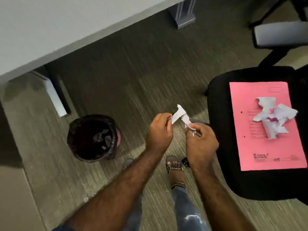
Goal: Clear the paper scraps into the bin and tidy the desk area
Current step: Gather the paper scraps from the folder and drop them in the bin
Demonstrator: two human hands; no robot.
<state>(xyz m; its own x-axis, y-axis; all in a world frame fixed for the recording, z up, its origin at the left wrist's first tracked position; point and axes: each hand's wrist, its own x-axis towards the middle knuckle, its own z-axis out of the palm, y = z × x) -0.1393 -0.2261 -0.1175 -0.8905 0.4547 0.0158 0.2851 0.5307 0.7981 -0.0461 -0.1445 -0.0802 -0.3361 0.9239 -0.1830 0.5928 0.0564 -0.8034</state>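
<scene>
A white paper scrap (180,115) is held between both hands above the carpet, in the middle of the view. My left hand (159,131) pinches its left end and my right hand (200,142) pinches its crumpled right end. A round bin (92,138) with a black liner stands on the floor to the left of my hands, with a few scraps inside it. More torn white paper scraps (275,118) lie in a heap on a pink folder (265,147), which rests on the black chair seat (220,130) at the right.
The grey desk top (50,30) runs across the upper left, with its legs (55,95) standing beside the bin. The chair's grey armrest (281,33) sticks out at the top right. My sandalled feet (175,167) stand on the striped carpet below the hands.
</scene>
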